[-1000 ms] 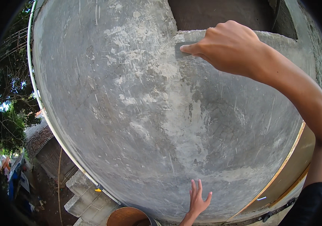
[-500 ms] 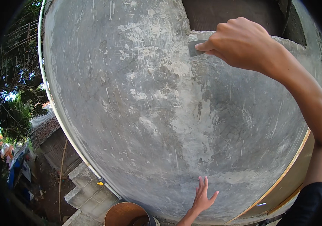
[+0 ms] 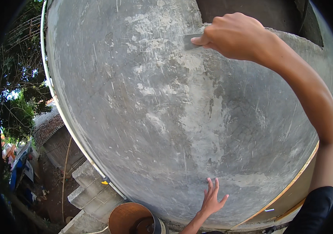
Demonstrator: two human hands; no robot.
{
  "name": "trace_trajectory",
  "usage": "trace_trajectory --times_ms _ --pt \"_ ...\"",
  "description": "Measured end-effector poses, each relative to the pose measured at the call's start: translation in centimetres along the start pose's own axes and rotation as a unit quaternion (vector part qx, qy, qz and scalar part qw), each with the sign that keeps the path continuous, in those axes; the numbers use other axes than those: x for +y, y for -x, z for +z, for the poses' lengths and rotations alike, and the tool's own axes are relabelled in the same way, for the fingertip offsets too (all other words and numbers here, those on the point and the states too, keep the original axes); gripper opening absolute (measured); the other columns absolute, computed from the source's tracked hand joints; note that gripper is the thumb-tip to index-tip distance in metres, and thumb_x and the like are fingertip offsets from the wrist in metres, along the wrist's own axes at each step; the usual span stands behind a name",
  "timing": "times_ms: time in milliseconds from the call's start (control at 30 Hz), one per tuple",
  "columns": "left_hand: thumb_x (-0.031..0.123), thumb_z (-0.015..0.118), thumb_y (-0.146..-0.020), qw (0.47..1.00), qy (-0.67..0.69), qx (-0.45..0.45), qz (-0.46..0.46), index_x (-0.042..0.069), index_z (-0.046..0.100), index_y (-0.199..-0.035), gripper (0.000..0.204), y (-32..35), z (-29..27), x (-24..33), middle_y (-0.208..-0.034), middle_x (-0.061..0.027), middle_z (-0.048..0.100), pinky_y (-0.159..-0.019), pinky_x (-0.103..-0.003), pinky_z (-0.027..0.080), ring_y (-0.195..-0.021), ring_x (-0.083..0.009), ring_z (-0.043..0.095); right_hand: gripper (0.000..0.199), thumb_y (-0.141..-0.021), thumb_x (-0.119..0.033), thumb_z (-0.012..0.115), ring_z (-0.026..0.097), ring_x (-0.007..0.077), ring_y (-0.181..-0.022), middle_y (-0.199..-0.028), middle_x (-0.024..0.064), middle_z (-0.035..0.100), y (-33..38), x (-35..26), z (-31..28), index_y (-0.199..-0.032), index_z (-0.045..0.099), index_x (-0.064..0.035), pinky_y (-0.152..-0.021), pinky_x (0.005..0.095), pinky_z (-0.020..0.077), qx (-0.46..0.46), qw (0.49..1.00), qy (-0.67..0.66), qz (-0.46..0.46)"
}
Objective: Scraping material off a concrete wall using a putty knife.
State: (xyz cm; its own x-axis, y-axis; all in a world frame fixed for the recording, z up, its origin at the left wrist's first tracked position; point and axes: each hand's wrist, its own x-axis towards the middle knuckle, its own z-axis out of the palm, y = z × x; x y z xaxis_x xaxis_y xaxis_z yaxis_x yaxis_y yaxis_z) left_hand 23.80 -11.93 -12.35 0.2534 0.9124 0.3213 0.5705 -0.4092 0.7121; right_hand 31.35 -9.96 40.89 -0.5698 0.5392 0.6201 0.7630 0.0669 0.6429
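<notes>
Scraper (image 3: 188, 45): flat grey blade, mostly covered by the fingers, just below the lower-left corner of the dark opening (image 3: 246, 5). Right hand (image 3: 234, 37): clasping the scraper. Streaked grey wall (image 3: 147, 128): surrounding the opening. Left hand (image 3: 211, 201): spread wide, well below the opening.

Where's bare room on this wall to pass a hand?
Bare wall shows between the white pipe and the pale streak, and between the right hand and left hand. Crowded: around the grey blade, and low left, by the drum and blocks.
</notes>
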Motion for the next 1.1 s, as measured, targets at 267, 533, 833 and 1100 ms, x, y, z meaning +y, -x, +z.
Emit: trace_trajectory --times_ms 267,533,833,1100 --pt "0.051 0.064 -0.094 1.0 0.012 0.01 -0.006 0.006 0.002 -0.161 0.102 0.1 0.2 -0.1 -0.16 -0.0375 -0.01 -0.111 -0.072 0.02 -0.15 -0.0527 0.001 0.017 -0.096 -0.02 0.065 0.073 0.0246 -0.071 -0.073 0.0079 0.074 3.2 1.8 -2.2 -0.1 0.081 -0.0153 -0.062 0.0356 0.0571 0.107 0.994 -0.001 -0.029" --pt "0.05 0.063 -0.094 0.998 0.009 0.06 0.012 0.007 0.004 -0.161 0.099 0.3 0.3 0.1 -0.161 -0.0365 -0.005 -0.109 -0.072 0.026 -0.151 -0.051 0.005 0.021 -0.097 -0.024 0.062 0.072 0.0259 -0.069 -0.077 0.0081 0.074 2.9 1.9 -1.8 -0.108 0.079 -0.0179 -0.061 0.0349 0.0557 0.068 0.996 0.021 -0.048" --pt "0.051 0.065 -0.093 0.999 0.032 0.02 -0.009 0.005 0.003 -0.16 0.102 0.3 0.2 0.4 -0.16 -0.0366 -0.009 -0.113 -0.069 0.021 -0.151 -0.0502 0.003 0.019 -0.097 -0.02 0.062 0.073 0.0284 -0.079 -0.082 0.0084 0.075 0.1 0.1 0.5 -0.09 0.076 -0.0101 -0.07 0.0385 0.06 0.031 0.998 -0.04 -0.026" --pt "0.049 0.066 -0.093 0.999 0.03 0.014 -0.009 0.006 0.001 -0.161 0.102 -0.1 0.3 -0.1 -0.161 -0.0358 -0.009 -0.114 -0.068 0.02 -0.151 -0.051 0.005 0.022 -0.101 -0.016 0.055 0.074 0.0298 -0.082 -0.084 0.0104 0.074 2.1 -0.3 0.8 -0.102 0.077 -0.0138 -0.07 0.0396 0.0604 0.023 0.999 -0.017 0.015"
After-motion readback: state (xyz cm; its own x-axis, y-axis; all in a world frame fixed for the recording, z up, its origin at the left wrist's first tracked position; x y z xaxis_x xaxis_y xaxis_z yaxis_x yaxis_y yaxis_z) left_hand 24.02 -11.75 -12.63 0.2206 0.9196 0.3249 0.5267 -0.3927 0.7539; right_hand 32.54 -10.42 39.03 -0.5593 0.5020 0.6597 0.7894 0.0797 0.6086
